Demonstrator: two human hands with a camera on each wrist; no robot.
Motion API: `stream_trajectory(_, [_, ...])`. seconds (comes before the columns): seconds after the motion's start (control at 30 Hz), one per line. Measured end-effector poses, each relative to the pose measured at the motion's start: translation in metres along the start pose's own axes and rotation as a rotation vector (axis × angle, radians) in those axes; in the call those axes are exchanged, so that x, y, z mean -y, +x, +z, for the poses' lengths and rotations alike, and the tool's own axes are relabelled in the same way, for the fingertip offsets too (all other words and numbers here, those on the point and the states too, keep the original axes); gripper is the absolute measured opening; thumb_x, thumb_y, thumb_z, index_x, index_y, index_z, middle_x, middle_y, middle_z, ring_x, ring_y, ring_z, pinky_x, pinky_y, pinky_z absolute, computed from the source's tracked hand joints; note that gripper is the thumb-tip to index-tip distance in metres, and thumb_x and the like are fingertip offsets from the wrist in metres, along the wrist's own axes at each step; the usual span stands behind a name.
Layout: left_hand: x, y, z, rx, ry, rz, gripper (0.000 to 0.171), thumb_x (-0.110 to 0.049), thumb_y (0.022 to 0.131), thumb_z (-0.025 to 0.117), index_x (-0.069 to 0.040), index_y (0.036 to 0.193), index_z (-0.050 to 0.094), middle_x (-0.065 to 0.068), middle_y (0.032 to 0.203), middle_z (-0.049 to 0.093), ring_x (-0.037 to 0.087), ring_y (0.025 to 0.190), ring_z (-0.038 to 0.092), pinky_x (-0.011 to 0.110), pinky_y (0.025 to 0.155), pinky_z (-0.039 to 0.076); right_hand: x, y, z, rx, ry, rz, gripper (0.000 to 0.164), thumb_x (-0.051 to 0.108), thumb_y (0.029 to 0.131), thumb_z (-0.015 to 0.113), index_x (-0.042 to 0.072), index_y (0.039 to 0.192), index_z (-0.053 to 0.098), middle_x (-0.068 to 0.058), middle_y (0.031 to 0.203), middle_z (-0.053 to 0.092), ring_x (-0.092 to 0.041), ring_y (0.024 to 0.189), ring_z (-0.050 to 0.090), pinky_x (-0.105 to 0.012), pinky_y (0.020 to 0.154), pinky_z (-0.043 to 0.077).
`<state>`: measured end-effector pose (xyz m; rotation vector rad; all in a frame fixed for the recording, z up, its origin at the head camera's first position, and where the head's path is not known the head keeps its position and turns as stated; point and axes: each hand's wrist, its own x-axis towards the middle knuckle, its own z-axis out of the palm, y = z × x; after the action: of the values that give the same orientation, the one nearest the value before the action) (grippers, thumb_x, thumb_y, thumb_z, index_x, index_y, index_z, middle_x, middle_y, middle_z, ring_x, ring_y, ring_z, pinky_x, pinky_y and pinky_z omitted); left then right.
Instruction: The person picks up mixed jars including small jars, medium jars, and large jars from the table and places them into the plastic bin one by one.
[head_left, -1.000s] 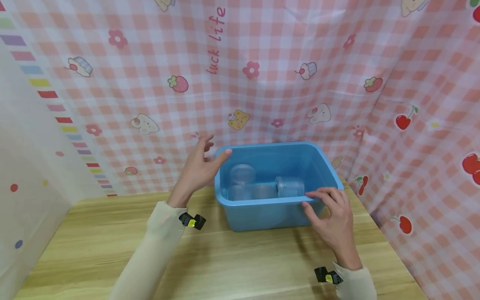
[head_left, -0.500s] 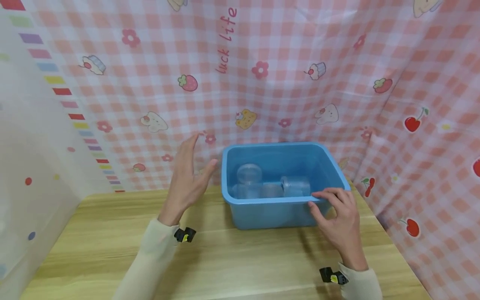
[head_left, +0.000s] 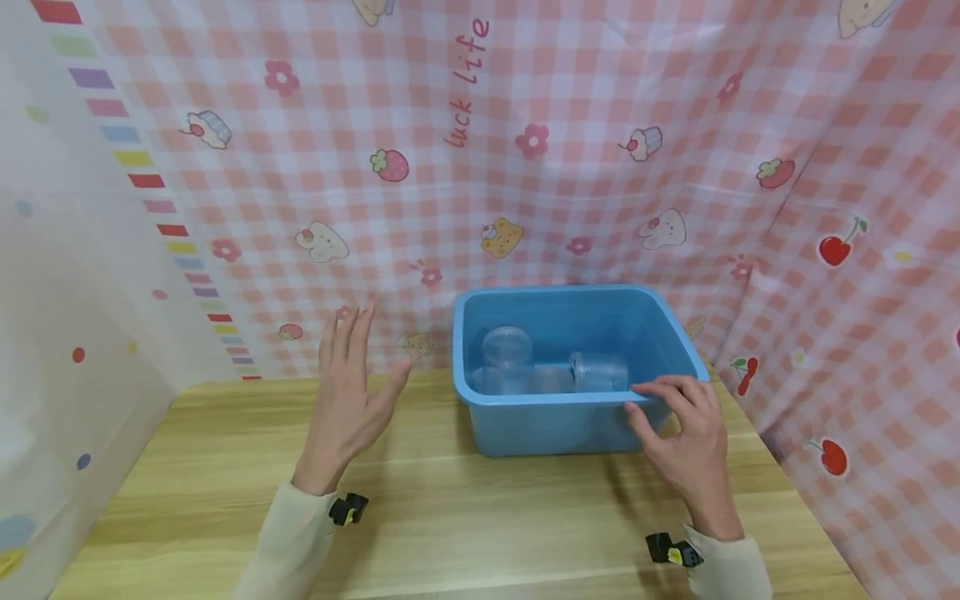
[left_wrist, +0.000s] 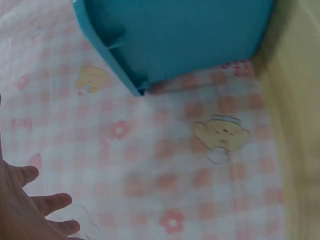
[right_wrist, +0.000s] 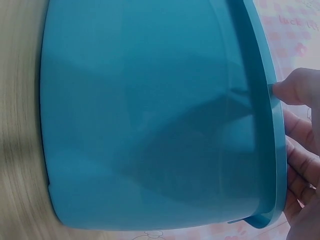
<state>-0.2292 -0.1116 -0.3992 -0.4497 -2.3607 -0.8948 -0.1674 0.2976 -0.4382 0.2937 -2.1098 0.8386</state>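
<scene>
A blue plastic bin (head_left: 555, 425) stands on the wooden table near the back cloth. Inside it lie several clear plastic jars (head_left: 598, 372), partly hidden by the front wall. My right hand (head_left: 686, 442) pinches the bin's front rim near its right corner, thumb outside and fingers over the edge. In the right wrist view the thumb (right_wrist: 292, 89) presses at the rim, with the bin's outer wall (right_wrist: 150, 125) filling most of the picture. My left hand (head_left: 345, 408) is raised to the left of the bin, apart from it, fingers spread and holding nothing.
The wooden table (head_left: 480, 517) extends in front of the bin. Behind it hangs a pink checked cloth (head_left: 420, 200) with printed figures, and another stretch of cloth (head_left: 870, 350) runs along the right side. A pale dotted cloth (head_left: 82, 292) covers the left.
My left hand has moved away from the bin's left rim, leftward and lower, and its fingers have straightened. The right hand stays on the rim. The head view has shifted slightly left.
</scene>
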Motion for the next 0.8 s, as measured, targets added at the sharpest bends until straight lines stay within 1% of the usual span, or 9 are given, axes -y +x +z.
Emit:
stream_trajectory(0.17, [0.013,-0.021,-0.004,0.039,0.018,-0.045,0.084,-0.047,0.102,0.063,-0.023,0.17,0.019,0.015,0.176,0.018,0.04,0.164,0.001,0.073,0.127,0.01,-0.002,0.0,0.001,-0.007,0.013,-0.009,0.027,0.002,0.079,0.088,0.006,0.104,0.081,-0.015,0.108,0.071,-0.034,0.106,0.054,-0.047,0.094,0.039])
stream_trajectory(0.33, [0.022,-0.044,-0.006,0.047,0.038,-0.06,0.085,-0.044,0.101,0.065,-0.018,0.169,0.022,0.02,0.175,0.019,0.044,0.163,0.0,0.081,0.122,0.008,-0.005,-0.002,-0.004,0.003,-0.021,-0.019,0.031,0.002,0.08,0.086,0.006,0.11,0.08,-0.016,0.113,0.071,-0.035,0.108,0.056,-0.038,0.095,0.039])
stream_trajectory(0.4, [0.024,-0.052,-0.006,0.051,0.053,-0.059,0.085,-0.043,0.101,0.066,-0.018,0.169,0.021,0.02,0.174,0.019,0.045,0.163,0.0,0.083,0.12,0.007,-0.006,-0.004,-0.008,0.02,-0.044,-0.032,0.037,0.004,0.08,0.085,0.005,0.116,0.078,-0.017,0.118,0.071,-0.037,0.113,0.057,-0.034,0.1,0.04])
stream_trajectory(0.47, [0.026,-0.061,-0.005,0.063,0.064,-0.066,0.086,-0.042,0.1,0.066,-0.02,0.17,0.02,0.019,0.175,0.017,0.044,0.164,-0.001,0.084,0.12,0.006,-0.007,-0.008,-0.013,0.054,-0.062,-0.046,0.046,0.007,0.08,0.085,0.007,0.126,0.076,-0.018,0.126,0.069,-0.039,0.121,0.056,-0.032,0.109,0.039])
stream_trajectory(0.5, [0.027,-0.066,-0.005,0.069,0.066,-0.074,0.087,-0.042,0.1,0.066,-0.022,0.17,0.019,0.018,0.176,0.016,0.043,0.164,-0.002,0.084,0.12,0.005,-0.007,-0.011,-0.015,0.076,-0.071,-0.052,0.051,0.011,0.081,0.084,0.009,0.131,0.074,-0.019,0.132,0.068,-0.041,0.127,0.055,-0.033,0.115,0.037])
stream_trajectory(0.57, [0.029,-0.076,-0.006,0.081,0.072,-0.086,0.087,-0.042,0.1,0.066,-0.022,0.17,0.018,0.016,0.177,0.013,0.042,0.164,-0.004,0.084,0.119,0.004,-0.007,-0.017,-0.017,0.107,-0.072,-0.079,0.056,0.024,0.087,0.082,0.012,0.14,0.069,-0.021,0.145,0.062,-0.043,0.14,0.05,-0.043,0.124,0.035])
stream_trajectory(0.63, [0.031,-0.084,-0.006,0.1,0.078,-0.091,0.088,-0.042,0.1,0.066,-0.021,0.17,0.018,0.015,0.177,0.011,0.043,0.164,-0.006,0.085,0.118,0.003,-0.005,-0.025,-0.018,0.137,-0.083,-0.091,0.06,0.043,0.095,0.075,0.015,0.146,0.064,-0.02,0.157,0.054,-0.044,0.149,0.042,-0.054,0.128,0.031])
stream_trajectory(0.7, [0.032,-0.092,-0.006,0.116,0.092,-0.09,0.089,-0.044,0.099,0.066,-0.021,0.17,0.018,0.015,0.177,0.01,0.044,0.163,-0.006,0.087,0.117,0.004,-0.002,-0.032,-0.017,0.157,-0.085,-0.108,0.067,0.06,0.099,0.064,0.016,0.149,0.061,-0.019,0.165,0.043,-0.047,0.154,0.035,-0.067,0.125,0.029])
stream_trajectory(0.8, [0.032,-0.1,-0.007,0.135,0.128,-0.078,0.091,-0.047,0.098,0.067,-0.021,0.17,0.018,0.016,0.177,0.011,0.047,0.163,-0.003,0.091,0.113,0.006,0.005,-0.042,-0.015,0.212,-0.109,-0.113,0.078,0.072,0.099,0.052,0.016,0.153,0.056,-0.018,0.172,0.03,-0.05,0.156,0.029,-0.074,0.121,0.029])
